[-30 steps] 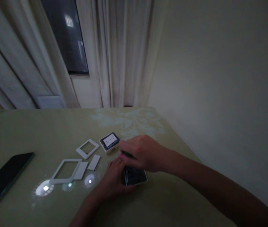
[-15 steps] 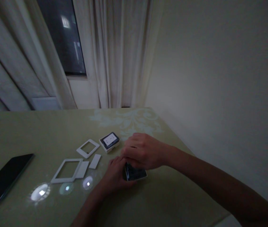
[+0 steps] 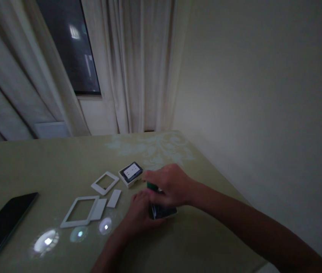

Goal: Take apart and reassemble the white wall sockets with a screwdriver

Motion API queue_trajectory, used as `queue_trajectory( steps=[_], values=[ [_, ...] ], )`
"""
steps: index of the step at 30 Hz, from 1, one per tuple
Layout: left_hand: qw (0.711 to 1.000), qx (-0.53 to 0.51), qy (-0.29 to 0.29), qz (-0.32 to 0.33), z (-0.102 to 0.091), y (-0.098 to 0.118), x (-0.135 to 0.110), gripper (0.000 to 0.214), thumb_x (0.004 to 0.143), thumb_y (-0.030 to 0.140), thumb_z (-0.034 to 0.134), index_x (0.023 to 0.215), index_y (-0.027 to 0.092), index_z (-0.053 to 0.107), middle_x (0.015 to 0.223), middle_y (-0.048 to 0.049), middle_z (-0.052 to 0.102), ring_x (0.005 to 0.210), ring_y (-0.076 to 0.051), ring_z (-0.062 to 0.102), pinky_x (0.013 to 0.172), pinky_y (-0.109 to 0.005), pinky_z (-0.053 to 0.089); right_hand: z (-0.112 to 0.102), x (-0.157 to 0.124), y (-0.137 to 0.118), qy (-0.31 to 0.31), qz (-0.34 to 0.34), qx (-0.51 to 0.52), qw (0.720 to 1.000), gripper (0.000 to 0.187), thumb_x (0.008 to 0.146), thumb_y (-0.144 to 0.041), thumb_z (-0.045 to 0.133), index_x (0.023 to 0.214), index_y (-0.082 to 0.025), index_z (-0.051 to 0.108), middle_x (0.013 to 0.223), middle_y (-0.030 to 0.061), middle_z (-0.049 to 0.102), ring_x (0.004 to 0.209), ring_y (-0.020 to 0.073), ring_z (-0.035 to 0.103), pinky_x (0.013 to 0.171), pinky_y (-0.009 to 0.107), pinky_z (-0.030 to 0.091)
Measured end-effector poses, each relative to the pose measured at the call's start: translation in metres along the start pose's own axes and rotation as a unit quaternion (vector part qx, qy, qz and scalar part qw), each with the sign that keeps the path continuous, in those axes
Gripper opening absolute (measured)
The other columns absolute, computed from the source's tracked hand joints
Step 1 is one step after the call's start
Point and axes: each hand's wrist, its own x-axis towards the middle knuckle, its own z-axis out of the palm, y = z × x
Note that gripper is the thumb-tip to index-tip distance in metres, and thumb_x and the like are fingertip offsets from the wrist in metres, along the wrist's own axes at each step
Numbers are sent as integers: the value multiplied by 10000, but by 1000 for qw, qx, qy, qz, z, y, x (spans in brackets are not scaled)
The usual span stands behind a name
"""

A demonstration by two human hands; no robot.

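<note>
My left hand (image 3: 139, 213) rests on the table and grips the left side of a dark square switch module (image 3: 163, 212) with a white base. My right hand (image 3: 170, 185) is closed above that module, holding a small tool with a green handle (image 3: 151, 186) pointed down at it. Most of the module is hidden under my fingers. A second module with a white socket face (image 3: 131, 173) lies just behind my right hand.
A small white frame (image 3: 105, 182), a larger white frame (image 3: 79, 211) and two white flat plates (image 3: 113, 198) lie left of my hands. A black phone (image 3: 4, 223) is at the far left. The table's right edge runs close to my right arm.
My right hand has lifted slightly over the module, so the green handle shows again. The view has shifted a little; the parts on the table have not moved.
</note>
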Motion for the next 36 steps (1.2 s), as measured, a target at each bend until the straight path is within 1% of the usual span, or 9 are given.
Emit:
queue_trajectory(
  steps=[3, 8, 13, 16, 19, 25, 28, 33, 36],
  values=[
    [1000, -5, -24, 7, -3, 4, 1, 594, 682, 421, 876, 1224, 236, 719, 1278, -105, 775, 1197, -381, 699, 1072, -546, 523, 3, -1, 6, 36, 137, -3, 990, 371, 1111, -537, 473, 1035, -212, 636, 718, 7, 709, 634, 188, 627, 591, 291, 290],
    [999, -13, -34, 7, -7, 8, 2, 533, 726, 418, 847, 1216, 267, 701, 1286, -104, 769, 1217, -415, 695, 1062, -554, 525, -6, -4, 10, 13, -32, 86, 996, 201, 1103, -289, 450, 1091, -210, 634, 968, 63, 741, 879, 199, 660, 786, 302, 437],
    [999, -20, -26, 12, -4, 4, 1, 597, 696, 406, 874, 1245, 250, 700, 1301, -116, 762, 1226, -422, 690, 1071, -554, 524, -12, -2, 7, 9, 114, 13, 993, 275, 1121, -445, 516, 1083, -206, 646, 912, 49, 755, 786, 204, 664, 677, 296, 384],
    [1000, -19, -21, 12, 0, 1, -1, 608, 728, 410, 845, 1291, 241, 689, 1325, -127, 757, 1227, -421, 691, 1058, -557, 533, -8, -2, 5, 14, 52, 18, 998, 261, 1114, -399, 516, 1031, -205, 670, 884, 47, 744, 794, 204, 663, 714, 306, 423],
    [1000, -16, -12, 14, 2, -1, -2, 610, 725, 421, 838, 1290, 237, 701, 1295, -125, 768, 1229, -439, 692, 1061, -554, 535, -3, -4, 4, 28, -5, 79, 996, 248, 1083, -248, 489, 1259, -163, 642, 1121, 112, 751, 1023, 232, 682, 912, 343, 507],
    [1000, -14, -18, 8, 3, -2, -3, 599, 703, 413, 863, 1266, 273, 710, 1298, -105, 767, 1236, -445, 691, 1069, -564, 538, 2, -10, 7, 94, 56, 213, 971, 211, 1120, -339, 568, 1209, -184, 680, 1122, 94, 751, 1056, 217, 693, 968, 355, 545],
    [1000, -17, -26, 2, 1, 0, -4, 587, 726, 443, 880, 1268, 298, 708, 1295, -91, 767, 1224, -436, 695, 1080, -558, 539, 1, -14, 5, 77, 28, 263, 961, 313, 1115, -205, 518, 1405, -207, 634, 1237, 106, 710, 1161, 221, 655, 1042, 393, 541],
    [998, -67, -15, 2, -6, 1, -11, 705, 780, 505, 890, 1418, 320, 654, 1464, -92, 699, 1368, -440, 613, 1173, -561, 490, -4, -19, 2, 65, 25, 241, 968, 495, 1101, -157, 486, 1588, -240, 516, 1337, 126, 611, 1228, 231, 619, 1057, 397, 561],
    [991, -130, 29, -12, -10, 0, -17, 599, 940, 531, 744, 1484, 315, 617, 1525, -91, 669, 1407, -379, 605, 1172, -512, 510, -8, -19, 4, 47, 25, 232, 971, 532, 1095, -138, 467, 1614, -252, 467, 1383, 128, 617, 1263, 243, 612, 1077, 428, 557]
  ],
)
